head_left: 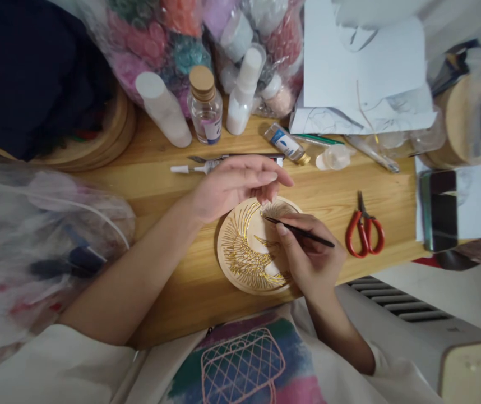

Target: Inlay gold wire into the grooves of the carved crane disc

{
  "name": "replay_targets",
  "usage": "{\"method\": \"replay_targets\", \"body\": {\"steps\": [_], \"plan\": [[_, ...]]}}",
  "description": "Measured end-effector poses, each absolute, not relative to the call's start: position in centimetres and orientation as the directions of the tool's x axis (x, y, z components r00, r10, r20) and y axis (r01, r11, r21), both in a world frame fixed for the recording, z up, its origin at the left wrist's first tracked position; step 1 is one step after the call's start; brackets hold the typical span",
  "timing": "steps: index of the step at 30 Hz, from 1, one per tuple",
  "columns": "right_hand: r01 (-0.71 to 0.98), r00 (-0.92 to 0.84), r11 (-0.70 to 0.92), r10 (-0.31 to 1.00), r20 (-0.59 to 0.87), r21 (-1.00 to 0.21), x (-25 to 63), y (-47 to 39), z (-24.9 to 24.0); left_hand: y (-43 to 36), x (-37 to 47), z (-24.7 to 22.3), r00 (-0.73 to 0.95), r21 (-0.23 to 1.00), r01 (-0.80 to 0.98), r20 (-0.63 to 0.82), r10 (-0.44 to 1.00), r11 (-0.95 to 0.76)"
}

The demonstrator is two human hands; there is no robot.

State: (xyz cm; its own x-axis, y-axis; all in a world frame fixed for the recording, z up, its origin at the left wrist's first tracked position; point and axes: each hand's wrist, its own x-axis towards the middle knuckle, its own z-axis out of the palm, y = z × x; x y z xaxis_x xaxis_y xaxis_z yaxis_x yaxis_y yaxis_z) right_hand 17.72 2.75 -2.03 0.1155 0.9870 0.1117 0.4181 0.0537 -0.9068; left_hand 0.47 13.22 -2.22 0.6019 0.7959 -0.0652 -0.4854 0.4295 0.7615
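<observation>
The round wooden disc (pixel 251 247) with gold linework lies flat on the bench (pixel 173 185); the left hand (pixel 232 185) hovers open over its top edge, while the right hand (pixel 308 255) keeps its grip clamped on a thin black tool (pixel 299 231), tip at the pattern; steadying the disc and using short, light strokes should keep lines clean

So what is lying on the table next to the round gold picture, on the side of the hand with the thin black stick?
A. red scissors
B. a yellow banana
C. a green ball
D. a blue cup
A: red scissors lie on the wooden table, apart from the round disc, beyond the right hand holding the thin black tool.
</observation>
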Motion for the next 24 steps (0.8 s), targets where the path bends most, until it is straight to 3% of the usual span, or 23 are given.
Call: {"method": "replay_targets", "body": {"steps": [14,20,22,24], "plan": [[0.401,0.124,0.068,0.984,0.128,-0.913,17.8,2.6,-2.1,13.3,0.5,-2.1,0.577,0.811,-0.434,-0.082,0.813,0.391],[0.286,0.322,0.122,0.922,0.216,-0.950,17.5,2.9,-1.8,12.7,0.8,-1.7,0.498,0.854,-0.420,-0.064,0.865,0.306],[0.292,0.375,0.127,0.896,0.236,-0.948,17.6,2.9,-1.5,11.9,0.7,-1.0,0.398,0.939,-0.300,-0.038,0.917,0.169],[0.306,0.389,0.120,0.890,0.239,-0.944,18.1,2.8,-1.4,10.6,0.3,-0.2,0.275,0.999,-0.009,0.044,0.961,-0.043]]}}
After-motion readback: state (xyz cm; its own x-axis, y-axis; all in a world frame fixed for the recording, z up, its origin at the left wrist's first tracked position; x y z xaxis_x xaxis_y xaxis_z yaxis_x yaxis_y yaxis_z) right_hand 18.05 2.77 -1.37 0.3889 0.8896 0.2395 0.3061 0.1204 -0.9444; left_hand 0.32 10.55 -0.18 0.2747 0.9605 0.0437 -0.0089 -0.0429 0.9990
